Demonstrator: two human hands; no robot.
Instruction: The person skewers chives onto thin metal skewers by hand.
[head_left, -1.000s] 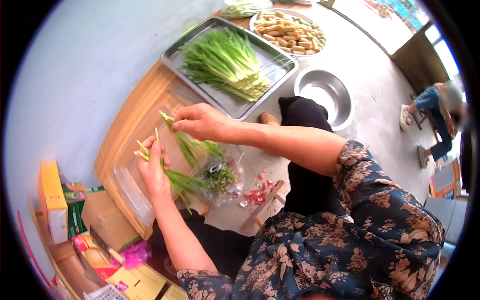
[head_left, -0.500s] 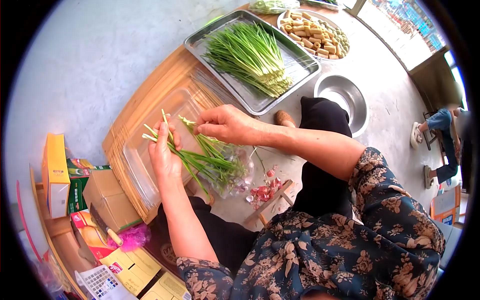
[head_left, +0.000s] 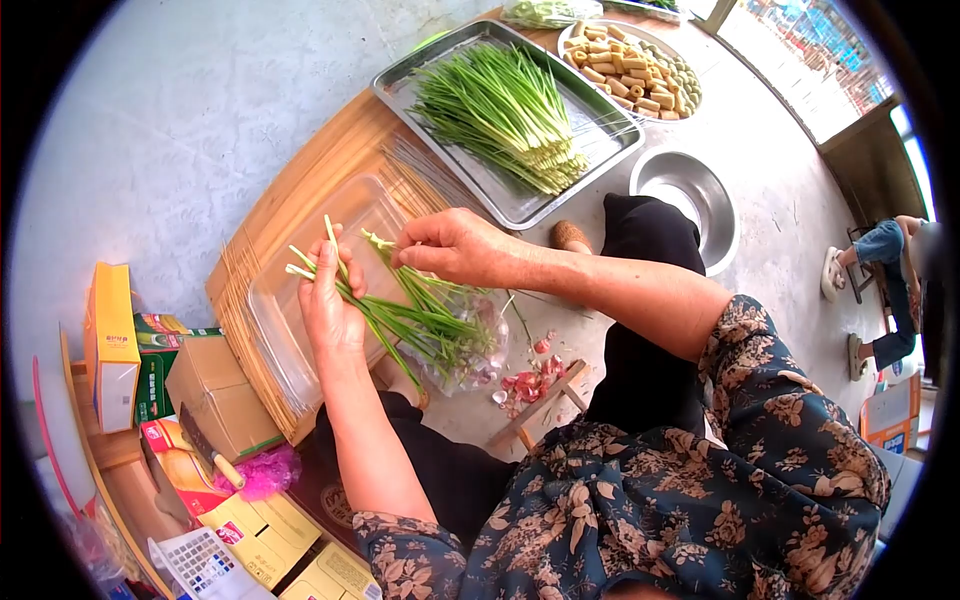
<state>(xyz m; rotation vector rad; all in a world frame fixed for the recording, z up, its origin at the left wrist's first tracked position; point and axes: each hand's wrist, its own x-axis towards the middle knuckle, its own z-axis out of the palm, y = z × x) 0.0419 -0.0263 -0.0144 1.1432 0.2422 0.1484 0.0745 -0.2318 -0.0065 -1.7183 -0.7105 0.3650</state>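
Note:
My left hand (head_left: 333, 300) is closed around several green garlic chive stalks (head_left: 380, 320); their pale cut ends stick out above the thumb and the leaves trail down to the right. Close by on its right, my right hand (head_left: 450, 247) is pinched, thumb against fingers. Whatever is between those fingertips is too small to make out. Just below and left of them lies a second bunch of chives (head_left: 415, 290), its pale ends near the fingertips and its leaves running into a clear plastic bag (head_left: 485, 355). Beneath both hands is a clear plastic tray (head_left: 275, 320).
A metal tray (head_left: 612, 150) of chives and loose skewers (head_left: 425, 165) lie on the wooden table (head_left: 290, 180). Beyond are a plate of beige rolls (head_left: 640, 85) and a steel basin (head_left: 720, 215). Cartons (head_left: 225, 395) stand left; reddish peelings (head_left: 530, 385) lie below. A seated person (head_left: 885, 250) is far right.

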